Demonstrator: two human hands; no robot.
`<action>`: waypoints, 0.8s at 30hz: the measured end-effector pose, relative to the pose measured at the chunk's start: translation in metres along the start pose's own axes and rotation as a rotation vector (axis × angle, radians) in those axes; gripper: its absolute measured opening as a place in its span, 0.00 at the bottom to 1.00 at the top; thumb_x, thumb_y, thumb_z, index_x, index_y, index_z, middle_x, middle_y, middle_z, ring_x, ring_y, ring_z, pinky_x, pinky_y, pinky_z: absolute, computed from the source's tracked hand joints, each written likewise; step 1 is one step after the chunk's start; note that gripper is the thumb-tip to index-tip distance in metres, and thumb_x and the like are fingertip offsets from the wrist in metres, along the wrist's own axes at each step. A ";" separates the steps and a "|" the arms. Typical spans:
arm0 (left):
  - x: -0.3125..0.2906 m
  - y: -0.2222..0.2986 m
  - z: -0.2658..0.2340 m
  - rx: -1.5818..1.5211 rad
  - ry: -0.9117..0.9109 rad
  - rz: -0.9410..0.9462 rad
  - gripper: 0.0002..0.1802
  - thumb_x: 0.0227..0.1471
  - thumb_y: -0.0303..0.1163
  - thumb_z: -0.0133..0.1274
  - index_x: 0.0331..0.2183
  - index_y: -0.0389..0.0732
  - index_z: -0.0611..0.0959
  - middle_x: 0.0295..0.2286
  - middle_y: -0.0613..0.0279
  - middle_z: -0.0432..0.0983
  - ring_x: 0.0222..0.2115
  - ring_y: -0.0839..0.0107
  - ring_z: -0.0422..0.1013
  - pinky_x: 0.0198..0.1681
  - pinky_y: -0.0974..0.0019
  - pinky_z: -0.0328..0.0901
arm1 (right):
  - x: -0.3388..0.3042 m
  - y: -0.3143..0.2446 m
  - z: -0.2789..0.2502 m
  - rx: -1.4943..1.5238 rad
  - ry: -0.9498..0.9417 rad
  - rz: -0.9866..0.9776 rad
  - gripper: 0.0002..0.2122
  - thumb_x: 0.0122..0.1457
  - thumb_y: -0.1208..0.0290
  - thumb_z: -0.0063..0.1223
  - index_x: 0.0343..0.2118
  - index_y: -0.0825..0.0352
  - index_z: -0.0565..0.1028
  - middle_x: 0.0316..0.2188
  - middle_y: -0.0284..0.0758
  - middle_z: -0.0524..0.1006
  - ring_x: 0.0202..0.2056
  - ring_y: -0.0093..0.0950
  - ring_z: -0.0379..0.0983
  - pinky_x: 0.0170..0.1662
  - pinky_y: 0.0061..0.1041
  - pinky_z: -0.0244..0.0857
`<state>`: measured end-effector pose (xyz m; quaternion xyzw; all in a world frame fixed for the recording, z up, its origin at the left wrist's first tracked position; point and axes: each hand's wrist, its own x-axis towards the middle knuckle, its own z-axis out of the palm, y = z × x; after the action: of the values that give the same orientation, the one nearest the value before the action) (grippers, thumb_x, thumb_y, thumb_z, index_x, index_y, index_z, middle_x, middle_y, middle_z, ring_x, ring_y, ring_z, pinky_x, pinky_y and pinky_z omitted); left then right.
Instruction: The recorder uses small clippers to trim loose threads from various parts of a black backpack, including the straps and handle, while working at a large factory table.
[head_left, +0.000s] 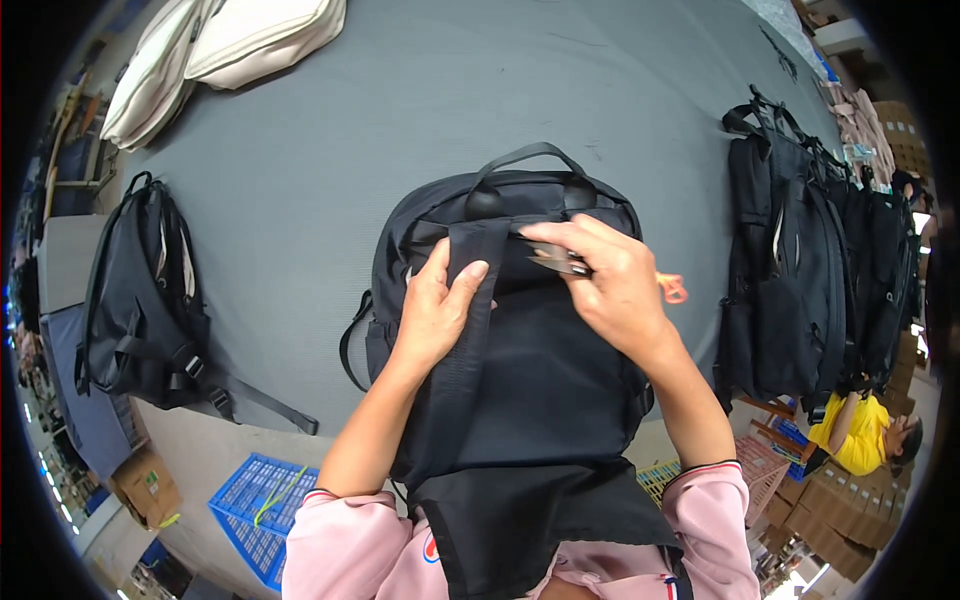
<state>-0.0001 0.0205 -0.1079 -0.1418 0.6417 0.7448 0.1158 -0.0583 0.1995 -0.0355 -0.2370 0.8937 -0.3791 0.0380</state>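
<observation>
A black backpack (pixel 560 380) lies flat in front of me, its top handle (pixel 530 152) pointing away. My left hand (pixel 437 305) pinches the black shoulder strap (pixel 470 330) near its upper end, thumb on top. In my right hand (pixel 605 280) is a pair of small dark thread snips (pixel 555 260), blades pointing left toward the strap's top seam. The right index finger reaches to the seam beside the strap and is slightly blurred. An orange ribbon (pixel 673 288) sticks out behind the right hand; what it is tied to is hidden.
The backpack lies on a grey table (pixel 300 200). Another black backpack (pixel 150 300) stands at the left edge, and several more (pixel 790 260) line the right. Pale bags (pixel 265 40) lie far left. Below are a blue crate (pixel 255 510) and a person in yellow (pixel 855 430).
</observation>
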 end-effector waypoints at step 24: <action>-0.085 0.029 -0.063 -0.121 -0.427 -0.362 0.29 0.47 0.23 0.58 0.51 0.30 0.67 0.40 0.57 0.74 0.38 0.69 0.73 0.45 0.65 0.68 | -0.190 0.081 -0.088 -0.012 -0.317 0.754 0.13 0.46 0.72 0.63 0.27 0.75 0.72 0.15 0.34 0.71 0.21 0.18 0.66 0.25 0.23 0.60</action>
<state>0.0731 -0.0455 -0.0592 -0.1007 0.5215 0.7619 0.3708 0.0557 0.3921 -0.0507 0.0514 0.9031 -0.2922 0.3103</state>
